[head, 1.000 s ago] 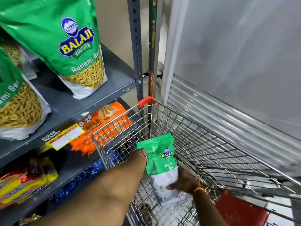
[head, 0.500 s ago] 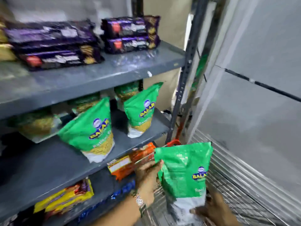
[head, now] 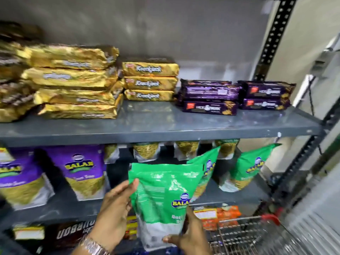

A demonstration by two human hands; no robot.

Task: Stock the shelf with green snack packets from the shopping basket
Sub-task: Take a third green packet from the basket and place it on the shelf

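Lifted from the basket (head: 244, 234), the green packet (head: 161, 196) stands upright before the shelf (head: 165, 126), both hands gripping it, left hand (head: 115, 208) on its edge, right hand (head: 191, 234) at its bottom.

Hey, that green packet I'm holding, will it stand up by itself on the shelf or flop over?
The green packet probably flops somewhat: its film looks creased between the left hand and right hand. It may tip, since the shelved green packets lean.

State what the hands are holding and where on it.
Green snack packet: left hand grips its upper left edge, right hand its lower right corner.
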